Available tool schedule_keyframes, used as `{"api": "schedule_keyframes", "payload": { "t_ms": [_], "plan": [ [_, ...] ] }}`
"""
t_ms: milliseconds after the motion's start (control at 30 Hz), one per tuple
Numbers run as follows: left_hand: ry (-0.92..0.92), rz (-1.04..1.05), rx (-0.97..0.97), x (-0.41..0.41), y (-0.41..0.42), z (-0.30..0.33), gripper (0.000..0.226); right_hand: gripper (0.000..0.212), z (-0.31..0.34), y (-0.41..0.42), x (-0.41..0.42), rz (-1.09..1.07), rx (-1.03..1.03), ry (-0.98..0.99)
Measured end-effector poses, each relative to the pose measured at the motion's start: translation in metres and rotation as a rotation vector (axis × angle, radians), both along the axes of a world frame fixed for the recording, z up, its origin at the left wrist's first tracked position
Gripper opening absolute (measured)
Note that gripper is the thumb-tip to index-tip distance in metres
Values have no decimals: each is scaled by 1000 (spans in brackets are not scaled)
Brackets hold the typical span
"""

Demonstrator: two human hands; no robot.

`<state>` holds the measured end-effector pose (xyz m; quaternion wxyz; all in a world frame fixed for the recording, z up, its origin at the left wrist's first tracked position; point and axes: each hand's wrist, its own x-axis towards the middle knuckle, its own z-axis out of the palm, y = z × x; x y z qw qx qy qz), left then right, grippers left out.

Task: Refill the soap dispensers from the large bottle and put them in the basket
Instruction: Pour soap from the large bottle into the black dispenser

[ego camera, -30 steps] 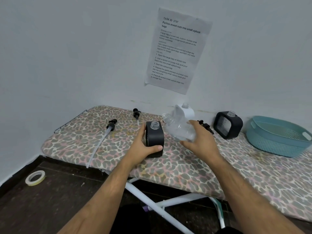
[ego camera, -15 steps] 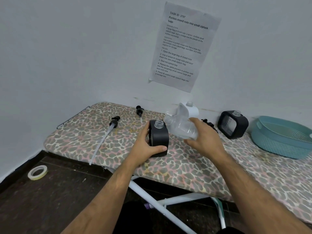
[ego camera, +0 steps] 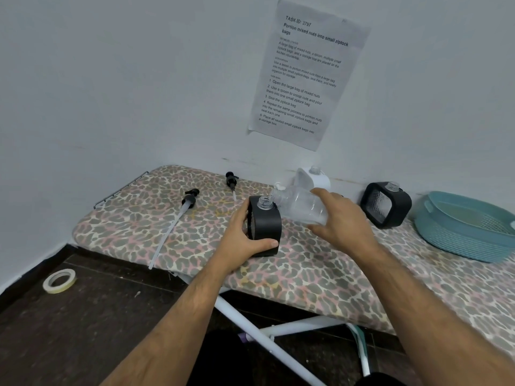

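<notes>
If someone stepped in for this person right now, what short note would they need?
Left hand grips the near black dispenser, upright on the board. Right hand holds the clear bottle, tipped with its mouth at the dispenser's open neck.
Done: all three dispensers are uncapped; two pumps lie on the board.
Left: filling of this one looks underway; then the white dispenser and the far black dispenser, refit the pumps, and put all in the teal basket.

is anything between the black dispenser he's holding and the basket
Yes: the right hand with the tilted clear bottle, then the second black dispenser, stand along the board between the held dispenser and the basket.
</notes>
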<state>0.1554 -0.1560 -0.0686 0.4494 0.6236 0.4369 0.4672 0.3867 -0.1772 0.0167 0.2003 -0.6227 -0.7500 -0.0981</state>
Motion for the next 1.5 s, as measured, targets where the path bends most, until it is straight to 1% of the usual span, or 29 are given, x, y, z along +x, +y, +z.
{"api": "schedule_keyframes", "payload": {
  "t_ms": [333,667,967,1400,1500],
  "plan": [
    [-10,-3,17,0,-5,6,107,70,13,0,1,4,2,-81],
    [15,-4,11,0,-4,4,119,70,24,1,3,18,-4,-148],
    [17,-1,17,0,-5,5,116,68,31,4,5,25,7,-204],
    [17,3,17,-1,-4,5,116,69,37,2,1,27,-15,-203],
    [12,5,19,-1,-5,6,111,69,38,1,1,27,-16,-207]
  ]
}}
